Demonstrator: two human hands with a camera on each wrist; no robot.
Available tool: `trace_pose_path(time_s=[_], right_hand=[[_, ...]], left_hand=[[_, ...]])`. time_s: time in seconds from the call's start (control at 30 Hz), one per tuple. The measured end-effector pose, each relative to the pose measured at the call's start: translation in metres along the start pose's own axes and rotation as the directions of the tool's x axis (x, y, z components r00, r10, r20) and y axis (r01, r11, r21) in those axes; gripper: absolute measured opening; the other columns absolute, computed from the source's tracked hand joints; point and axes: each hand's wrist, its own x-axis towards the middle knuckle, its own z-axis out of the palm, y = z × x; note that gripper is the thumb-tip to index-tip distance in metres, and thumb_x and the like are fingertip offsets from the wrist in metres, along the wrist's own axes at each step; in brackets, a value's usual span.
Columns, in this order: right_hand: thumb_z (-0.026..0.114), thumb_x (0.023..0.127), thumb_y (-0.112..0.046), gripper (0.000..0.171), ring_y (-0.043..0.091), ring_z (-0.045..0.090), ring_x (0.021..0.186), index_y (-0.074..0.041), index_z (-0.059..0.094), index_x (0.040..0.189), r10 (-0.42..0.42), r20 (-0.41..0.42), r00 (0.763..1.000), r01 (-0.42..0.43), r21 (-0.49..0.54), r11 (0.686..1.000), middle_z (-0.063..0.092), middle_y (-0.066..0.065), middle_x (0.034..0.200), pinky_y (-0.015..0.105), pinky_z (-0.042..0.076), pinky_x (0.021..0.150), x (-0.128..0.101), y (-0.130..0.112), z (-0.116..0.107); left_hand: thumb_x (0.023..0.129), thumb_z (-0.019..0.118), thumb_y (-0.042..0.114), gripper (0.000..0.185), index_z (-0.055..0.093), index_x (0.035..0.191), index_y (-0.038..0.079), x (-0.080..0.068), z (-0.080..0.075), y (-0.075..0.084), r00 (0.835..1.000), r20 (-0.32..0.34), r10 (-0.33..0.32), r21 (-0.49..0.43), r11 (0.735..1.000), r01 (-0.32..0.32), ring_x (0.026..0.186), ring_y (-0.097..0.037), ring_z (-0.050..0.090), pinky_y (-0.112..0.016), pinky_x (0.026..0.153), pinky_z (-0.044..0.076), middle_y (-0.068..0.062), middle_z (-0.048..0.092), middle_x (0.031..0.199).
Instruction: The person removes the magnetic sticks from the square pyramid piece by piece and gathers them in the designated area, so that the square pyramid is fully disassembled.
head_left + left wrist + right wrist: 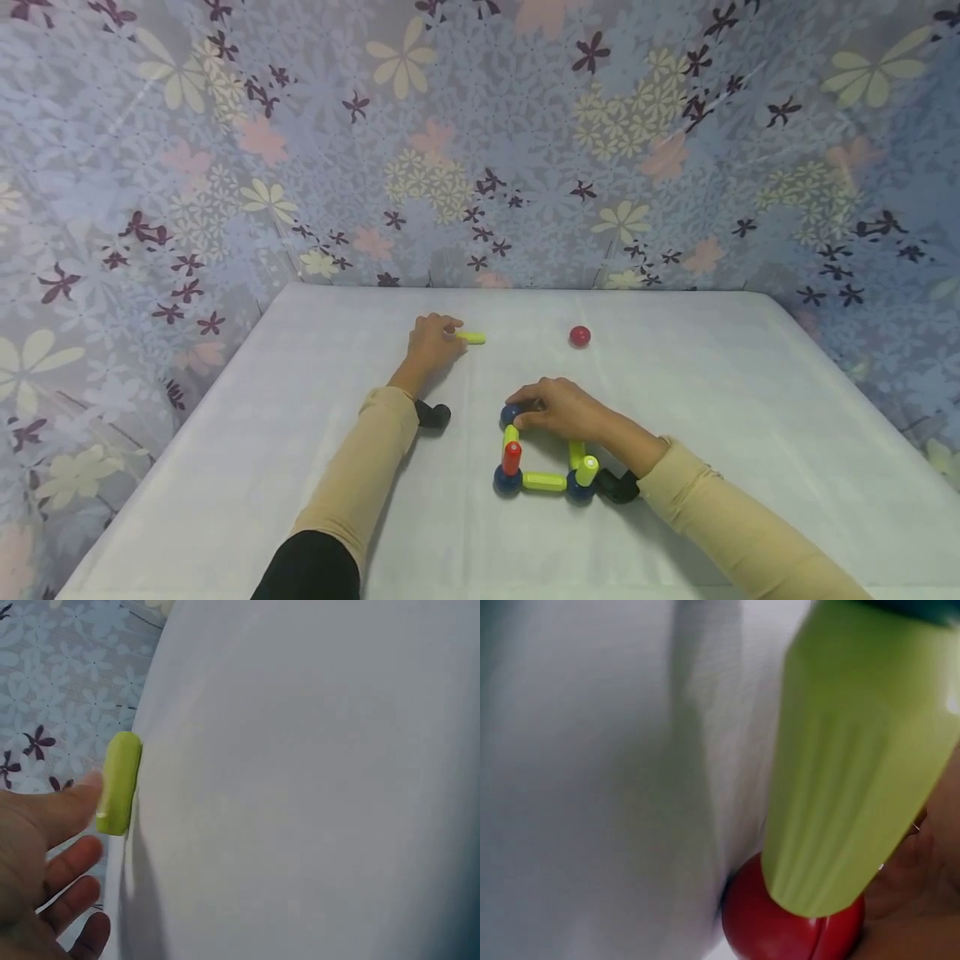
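My left hand [437, 343] pinches the near end of a yellow-green rod [472, 338] toward the back of the table; the left wrist view shows a fingertip against this rod [120, 784]. Around a dark blue ball [511, 415] at a back corner of a square rod-and-ball frame curl the fingers of my right hand [562, 408]. Yellow-green rods [544, 482] form its sides. A red rod [512, 458] stands on the front left ball, a yellow-green one [588, 470] on the front right. In the right wrist view, a red ball [780, 919] joins a rod [847, 765] beside the hand.
A loose red ball [580, 336] lies at the back right of the frame. White cloth covers the table [225, 467], and a flowered curtain [487, 125] hangs behind its far edge. Dark wrist cameras [432, 415] sit near both wrists.
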Motion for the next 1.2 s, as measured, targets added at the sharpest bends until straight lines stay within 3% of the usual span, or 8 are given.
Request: trace_pose_path(time_s=[0.13, 0.3, 0.5, 0.67, 0.73, 0.87, 1.0, 1.2], right_hand=[[0.069, 0.084, -0.032, 0.035, 0.009, 0.056, 0.093, -0.02, 0.066, 0.118, 0.001, -0.001, 1.0, -0.001, -0.01, 1.0, 0.069, -0.007, 0.109, 0.032, 0.046, 0.084, -0.001, 0.0, -0.001], [0.069, 0.084, -0.032, 0.036, 0.009, 0.057, 0.095, -0.02, 0.067, 0.118, -0.007, -0.008, 1.0, 0.006, -0.011, 1.0, 0.07, -0.007, 0.108, 0.035, 0.046, 0.086, 0.001, 0.002, -0.003], [0.069, 0.084, -0.034, 0.036, 0.01, 0.059, 0.098, -0.019, 0.067, 0.117, -0.01, -0.01, 1.0, 0.01, -0.014, 1.0, 0.07, -0.007, 0.108, 0.038, 0.047, 0.088, 0.001, 0.004, -0.002], [0.069, 0.084, -0.033, 0.035, 0.011, 0.059, 0.099, -0.018, 0.067, 0.116, -0.031, -0.016, 0.999, 0.031, -0.012, 0.999, 0.07, -0.005, 0.11, 0.037, 0.047, 0.086, 0.001, 0.004, -0.001], [0.069, 0.084, -0.032, 0.034, 0.011, 0.06, 0.099, -0.018, 0.068, 0.116, -0.041, -0.023, 0.999, 0.041, -0.016, 0.999, 0.07, -0.005, 0.111, 0.036, 0.048, 0.086, 0.001, 0.004, -0.001], [0.069, 0.084, -0.031, 0.035, 0.01, 0.059, 0.097, -0.018, 0.067, 0.116, -0.057, -0.034, 0.998, 0.056, -0.021, 0.998, 0.07, -0.005, 0.108, 0.035, 0.047, 0.085, 0.001, 0.004, 0.0], [0.069, 0.084, -0.032, 0.036, 0.009, 0.058, 0.095, -0.018, 0.067, 0.116, -0.049, -0.012, 0.999, 0.048, -0.03, 0.998, 0.07, -0.005, 0.108, 0.034, 0.047, 0.084, 0.001, 0.002, -0.002], [0.069, 0.084, -0.029, 0.04, 0.01, 0.058, 0.094, -0.017, 0.064, 0.122, -0.046, 0.046, 0.998, 0.049, -0.053, 0.997, 0.069, -0.003, 0.113, 0.037, 0.047, 0.087, 0.001, -0.003, -0.007]], left_hand=[[0.09, 0.062, 0.031, 0.036, 0.063, 0.12, 0.012, -0.018, -0.011, 0.003, 0.997, -0.042, 0.064, -0.134, 0.989, -0.069, 0.11, -0.027, 0.05, -0.044, 0.095, 0.041, -0.01, 0.063, 0.114], [0.095, 0.054, 0.034, 0.033, 0.065, 0.117, 0.012, -0.065, -0.022, 0.022, 0.979, -0.034, 0.201, -0.298, 0.933, -0.202, 0.105, -0.022, 0.056, -0.038, 0.09, 0.047, -0.008, 0.065, 0.112], [0.092, 0.058, 0.033, 0.031, 0.064, 0.119, 0.017, -0.13, -0.026, 0.042, 0.917, 0.073, 0.391, -0.408, 0.851, -0.331, 0.107, -0.017, 0.054, -0.037, 0.092, 0.047, -0.005, 0.065, 0.114], [0.086, 0.068, 0.031, 0.04, 0.061, 0.122, 0.015, -0.166, -0.016, 0.048, 0.889, 0.152, 0.432, -0.486, 0.816, -0.314, 0.108, -0.017, 0.05, -0.04, 0.094, 0.045, -0.002, 0.063, 0.115], [0.083, 0.071, 0.03, 0.043, 0.061, 0.122, 0.014, -0.175, -0.01, 0.051, 0.888, 0.167, 0.427, -0.492, 0.817, -0.3, 0.107, -0.018, 0.05, -0.04, 0.094, 0.044, -0.001, 0.063, 0.113], [0.08, 0.074, 0.032, 0.041, 0.064, 0.117, 0.016, -0.183, 0.0, 0.055, 0.91, 0.164, 0.382, -0.446, 0.851, -0.277, 0.103, -0.015, 0.052, -0.037, 0.092, 0.043, 0.004, 0.065, 0.106], [0.078, 0.075, 0.031, 0.034, 0.067, 0.109, 0.018, -0.185, 0.006, 0.056, 0.932, 0.159, 0.325, -0.399, 0.885, -0.241, 0.101, -0.013, 0.054, -0.034, 0.089, 0.043, 0.005, 0.066, 0.102], [0.079, 0.074, 0.03, 0.022, 0.07, 0.097, 0.019, -0.185, 0.006, 0.058, 0.941, 0.12, 0.317, -0.331, 0.906, -0.263, 0.098, -0.012, 0.056, -0.031, 0.087, 0.04, 0.004, 0.067, 0.097]])
